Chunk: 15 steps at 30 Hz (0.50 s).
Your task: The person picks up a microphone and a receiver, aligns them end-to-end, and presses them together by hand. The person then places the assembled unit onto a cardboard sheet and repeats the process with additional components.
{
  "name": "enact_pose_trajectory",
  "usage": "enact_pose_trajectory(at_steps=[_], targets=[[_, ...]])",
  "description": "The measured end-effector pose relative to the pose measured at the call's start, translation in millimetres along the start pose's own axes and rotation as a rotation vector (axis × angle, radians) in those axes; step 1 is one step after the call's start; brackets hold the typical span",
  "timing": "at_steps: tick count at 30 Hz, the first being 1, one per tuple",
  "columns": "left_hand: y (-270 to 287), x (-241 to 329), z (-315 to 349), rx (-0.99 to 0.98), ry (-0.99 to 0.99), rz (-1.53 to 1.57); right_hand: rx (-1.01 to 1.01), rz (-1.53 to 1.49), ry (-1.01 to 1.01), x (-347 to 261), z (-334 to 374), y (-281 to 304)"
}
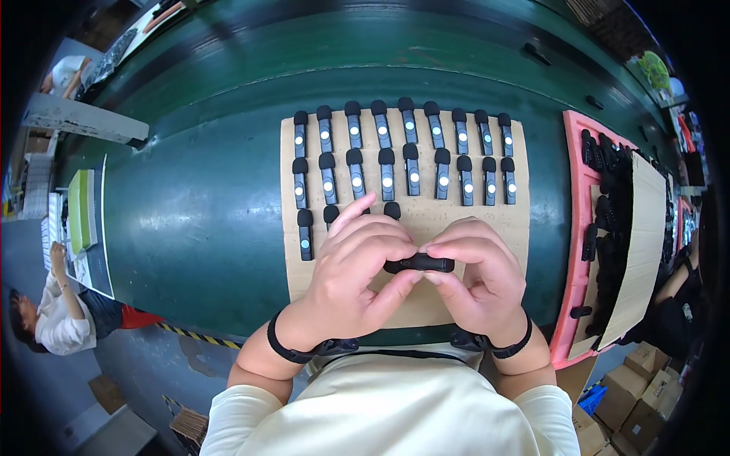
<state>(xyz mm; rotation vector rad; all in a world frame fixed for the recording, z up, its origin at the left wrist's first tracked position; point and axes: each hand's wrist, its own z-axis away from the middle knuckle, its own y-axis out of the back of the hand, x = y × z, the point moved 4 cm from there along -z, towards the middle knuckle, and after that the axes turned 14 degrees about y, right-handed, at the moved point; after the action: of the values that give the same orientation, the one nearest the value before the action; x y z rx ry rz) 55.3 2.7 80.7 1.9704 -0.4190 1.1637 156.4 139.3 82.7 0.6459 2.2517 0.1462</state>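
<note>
As left hand [342, 277] and right hand [487, 273] pinch it, the black device [423, 263] lies between

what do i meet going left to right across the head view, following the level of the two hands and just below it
Person in a white top → left hand → small black device pinched between both hands → right hand → pink tray's left edge → person in dark clothes.

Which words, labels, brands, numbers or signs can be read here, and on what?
None can be read.
Black piece between left hand and right hand: no legible text.
Rows of black devices: pale dots, no legible text.
Cardboard boxes: any marks too small.
Striped tape: no legible lettering.
</note>
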Motion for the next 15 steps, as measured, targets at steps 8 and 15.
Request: enact_pose_trajectory(at_steps=[8,15], targets=[[-2,-7,-2,-0.057,0.061,-0.143,-0.034,0.000,-0.133,6,10,3],[-6,-15,-5,-0.062,0.127,-0.424,-0.219,0.390,-0.079,17,29,2]])
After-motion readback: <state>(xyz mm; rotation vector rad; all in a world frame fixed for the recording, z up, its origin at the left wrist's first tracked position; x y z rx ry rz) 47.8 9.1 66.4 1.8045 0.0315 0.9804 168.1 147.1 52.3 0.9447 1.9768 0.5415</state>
